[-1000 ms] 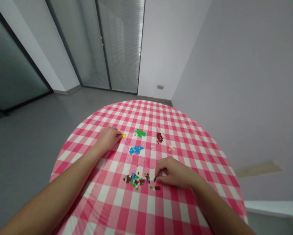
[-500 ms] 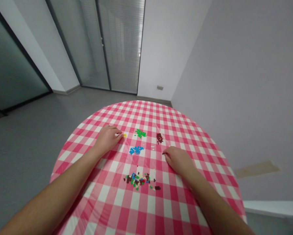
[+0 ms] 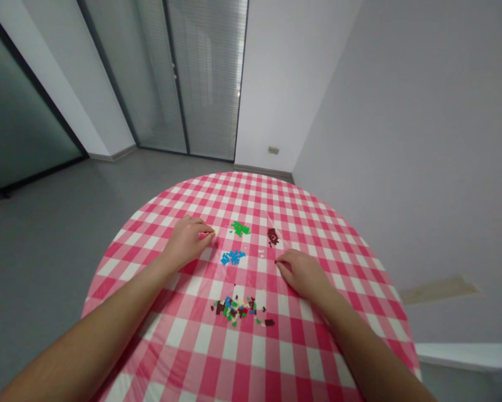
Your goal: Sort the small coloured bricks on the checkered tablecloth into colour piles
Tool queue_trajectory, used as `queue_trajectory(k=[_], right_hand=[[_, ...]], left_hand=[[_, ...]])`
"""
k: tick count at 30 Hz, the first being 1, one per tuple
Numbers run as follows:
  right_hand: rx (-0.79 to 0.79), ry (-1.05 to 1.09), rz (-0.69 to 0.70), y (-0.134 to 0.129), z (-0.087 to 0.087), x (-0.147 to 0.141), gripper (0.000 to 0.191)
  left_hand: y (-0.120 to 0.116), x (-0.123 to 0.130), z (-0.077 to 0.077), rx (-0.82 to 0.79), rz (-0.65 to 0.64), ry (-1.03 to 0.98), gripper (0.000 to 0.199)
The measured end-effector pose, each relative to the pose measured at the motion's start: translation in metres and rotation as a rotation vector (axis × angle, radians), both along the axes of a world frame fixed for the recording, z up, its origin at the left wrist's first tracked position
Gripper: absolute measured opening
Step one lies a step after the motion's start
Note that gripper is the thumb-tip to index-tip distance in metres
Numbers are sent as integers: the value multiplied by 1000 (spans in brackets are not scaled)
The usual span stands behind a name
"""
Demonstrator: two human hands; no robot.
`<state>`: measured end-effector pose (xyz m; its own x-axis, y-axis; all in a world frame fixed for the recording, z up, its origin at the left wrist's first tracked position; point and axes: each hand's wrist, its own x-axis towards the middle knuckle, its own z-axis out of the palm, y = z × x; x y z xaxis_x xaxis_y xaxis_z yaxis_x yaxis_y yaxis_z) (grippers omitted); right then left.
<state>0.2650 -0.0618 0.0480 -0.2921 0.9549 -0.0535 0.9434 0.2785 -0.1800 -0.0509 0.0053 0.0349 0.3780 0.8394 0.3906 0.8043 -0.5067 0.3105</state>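
My left hand [image 3: 187,241] is closed in a pinch at the table's left-middle, its fingertips at a tiny yellow toy brick [image 3: 214,231] that they mostly cover. Between the thumb and forefinger of my right hand [image 3: 301,272] is a small dark brown toy brick [image 3: 276,262], just above the cloth. Beyond that hand lies a pile of brown bricks [image 3: 273,237]. Green bricks [image 3: 239,228] form a pile right of my left fingertips, with blue bricks [image 3: 233,257] nearer me. A mixed heap of bricks [image 3: 238,309] spreads out closer still, in brown, green, blue, cream and red.
A pink-and-white checked cloth [image 3: 251,357] covers the round table. A few whitish pieces [image 3: 261,253] lie between the blue and brown piles. Behind the table are a glass partition [image 3: 209,84] and a white wall [image 3: 284,72]; another wall [image 3: 435,167] runs along the right.
My left hand has shifted slightly right, its fingers closing over the yellow brick. My right hand has edged left with the brown brick. The piles look the same.
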Motion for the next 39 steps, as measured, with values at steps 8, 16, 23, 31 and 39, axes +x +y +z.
queue_trajectory(k=[8,16,23,31,39], right_hand=[[72,2,36,2,-9,-4,28],[128,41,54,3,-16,-3,21],[150,8,41,7,-16,-3,26],[175,38,133,7,-19,-2,24],[168,-118,-6,13,-19,-4,36]], left_hand=[[-2,2,-1,1,-23,-13,25],[-3,2,-1,9,-18,-21,23],[-2,1,-1,23,-37,-20,23],[-3,2,0,14,-32,-32,24],[-11,11,6,-19,-120,-52,24]])
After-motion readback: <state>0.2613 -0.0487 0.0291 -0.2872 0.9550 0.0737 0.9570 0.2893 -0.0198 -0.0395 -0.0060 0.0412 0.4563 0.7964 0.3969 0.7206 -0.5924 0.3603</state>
